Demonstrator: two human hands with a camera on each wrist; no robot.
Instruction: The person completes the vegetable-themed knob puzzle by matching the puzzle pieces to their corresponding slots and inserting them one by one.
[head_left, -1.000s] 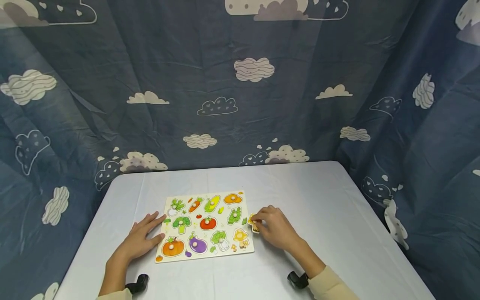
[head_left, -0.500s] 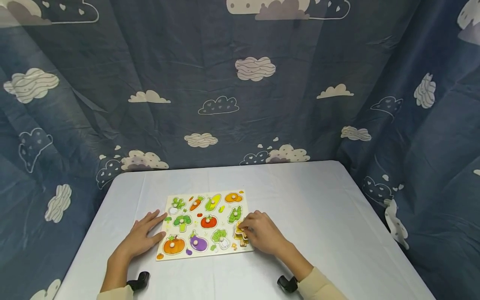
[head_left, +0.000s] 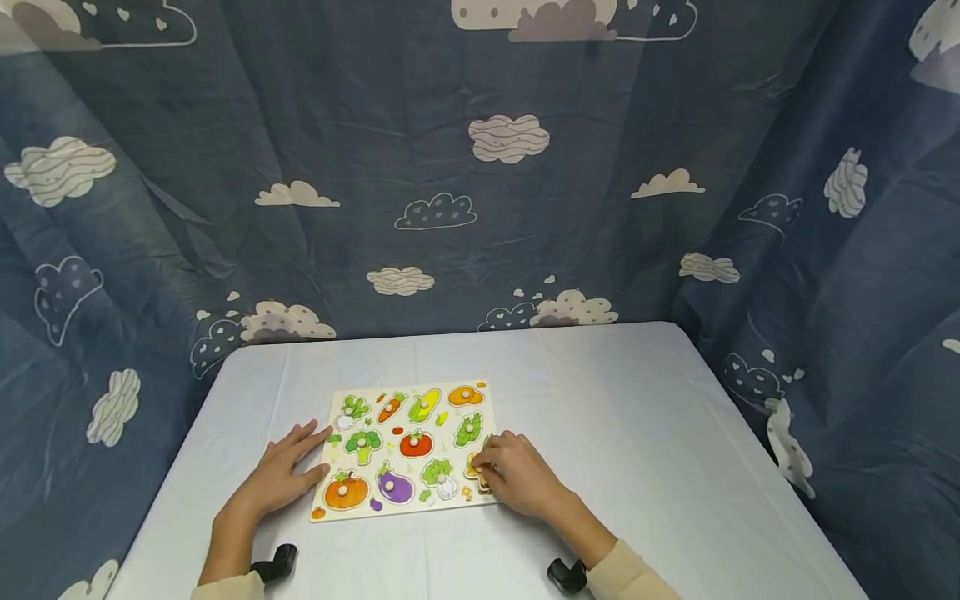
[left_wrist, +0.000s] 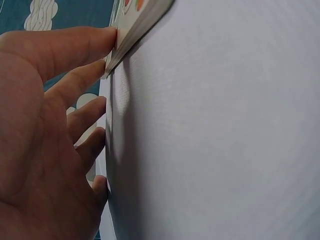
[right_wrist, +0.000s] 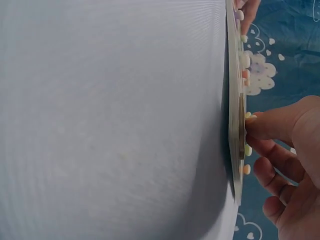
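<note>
A pale vegetable peg puzzle board (head_left: pixel 382 464) lies on the white table, with knobbed pieces such as a pumpkin (head_left: pixel 347 492), an eggplant (head_left: pixel 395 487) and a tomato (head_left: pixel 416 446) in it. My right hand (head_left: pixel 521 477) pinches the knob of the mushroom puzzle piece (head_left: pixel 472 468) at the board's right side; the fingers hide much of it. In the right wrist view that piece (right_wrist: pixel 242 135) lies close over the board's face. My left hand (head_left: pixel 279 473) has its fingers spread, thumb and fingertips touching the board's left edge. The left wrist view shows the thumb (left_wrist: pixel 95 45) against that edge.
The white-covered table (head_left: pixel 637 417) extends around the board on all sides. A dark blue curtain with cloud prints (head_left: pixel 435 125) hangs behind it and along both sides. Black wrist-worn devices (head_left: pixel 276 564) show at both forearms.
My right hand has moved left, carrying the mushroom piece from just beside the board onto its right side, then slightly down. The left hand stays at the board's edge.
</note>
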